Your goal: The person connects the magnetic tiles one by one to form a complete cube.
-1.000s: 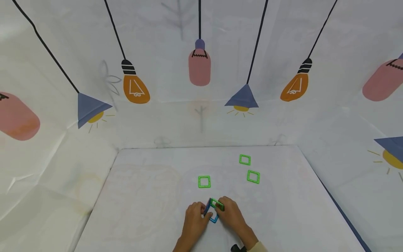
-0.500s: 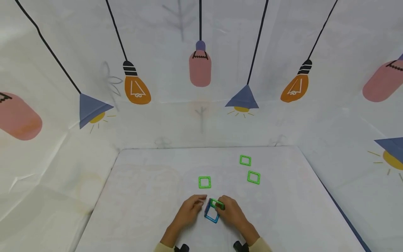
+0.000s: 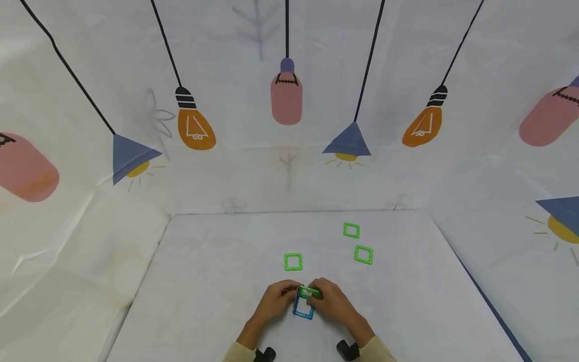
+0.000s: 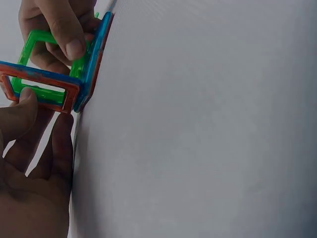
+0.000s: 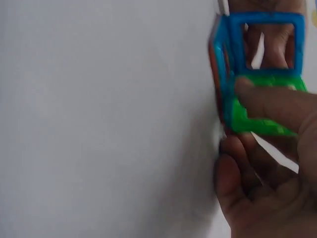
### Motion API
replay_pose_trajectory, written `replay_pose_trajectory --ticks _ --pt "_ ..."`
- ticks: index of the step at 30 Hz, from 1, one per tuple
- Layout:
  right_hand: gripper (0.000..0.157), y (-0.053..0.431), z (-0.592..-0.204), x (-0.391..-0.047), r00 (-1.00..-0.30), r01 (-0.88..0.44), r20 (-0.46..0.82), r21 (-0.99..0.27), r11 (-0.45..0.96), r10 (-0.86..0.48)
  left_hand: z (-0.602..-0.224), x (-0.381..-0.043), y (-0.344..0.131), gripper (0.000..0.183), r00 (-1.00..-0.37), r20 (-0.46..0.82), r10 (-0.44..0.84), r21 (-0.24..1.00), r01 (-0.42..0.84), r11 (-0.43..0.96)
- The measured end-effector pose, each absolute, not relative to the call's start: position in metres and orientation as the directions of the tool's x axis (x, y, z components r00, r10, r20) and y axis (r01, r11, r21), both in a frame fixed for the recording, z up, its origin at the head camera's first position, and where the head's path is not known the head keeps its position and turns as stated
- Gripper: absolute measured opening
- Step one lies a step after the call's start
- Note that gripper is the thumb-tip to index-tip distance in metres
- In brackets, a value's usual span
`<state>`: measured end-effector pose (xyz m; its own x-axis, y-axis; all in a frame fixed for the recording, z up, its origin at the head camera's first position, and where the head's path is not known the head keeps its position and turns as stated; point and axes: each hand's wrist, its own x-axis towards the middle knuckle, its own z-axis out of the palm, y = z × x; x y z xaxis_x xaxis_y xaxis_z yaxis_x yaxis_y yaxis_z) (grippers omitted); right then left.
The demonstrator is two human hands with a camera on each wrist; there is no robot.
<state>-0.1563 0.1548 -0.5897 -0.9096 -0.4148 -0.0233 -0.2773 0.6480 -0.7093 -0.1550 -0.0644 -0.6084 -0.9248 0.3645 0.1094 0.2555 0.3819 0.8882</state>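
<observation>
Blue upright plastic square frame (image 3: 296, 302), lower centre, is now pinched by left hand (image 3: 274, 301); right hand (image 3: 334, 302) still grips green plastic square frame (image 3: 309, 288).

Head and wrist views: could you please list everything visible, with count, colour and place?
table: 1, white, below
edge strip: 1, blue, table's right
backdrop: 1, white, around table
printed lamps: 3, pink, backdrop
printed bulbs: 2, orange, backdrop
shaded lamps: 3, blue-yellow, backdrop
plant shapes: several, grey, backdrop
loose frames: 3, green, on table
blue frames: 2, blue and red-orange, on table
held frame: 1, green, against blue frames
sleeves: 2, beige, bottom edge
wrist devices: 2, black, beside sleeves
left hand: 1, touching a blue frame
right hand: 1, pinching held frame
</observation>
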Motion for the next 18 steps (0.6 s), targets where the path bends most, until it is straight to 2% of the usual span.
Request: replay_pose_trajectory --ticks 3,6,12,18 --pt "0.037 0.168 -0.588 -0.162 -0.872 -0.303 -0.039 -0.741 0.599 -0.488 -0.609 -0.152 -0.066 0.019 -0.943 0.101 0.317 0.887 0.23 0.401" --pt "0.042 0.18 -0.585 -0.171 -0.842 -0.306 -0.058 -0.768 0.563 -0.536 -0.608 -0.149 -0.068 0.019 -0.961 0.077 0.265 0.889 0.186 0.418" --pt "0.028 0.189 -0.579 -0.193 -0.872 -0.256 -0.085 -0.759 0.599 -0.481 -0.609 -0.142 -0.069 0.02 -0.977 0.058 0.207 0.889 0.145 0.435" --pt "0.019 0.166 -0.575 -0.218 -0.921 -0.273 -0.009 -0.699 0.661 -0.389 -0.61 -0.135 -0.066 0.02 -0.985 0.062 0.164 0.903 0.126 0.41"
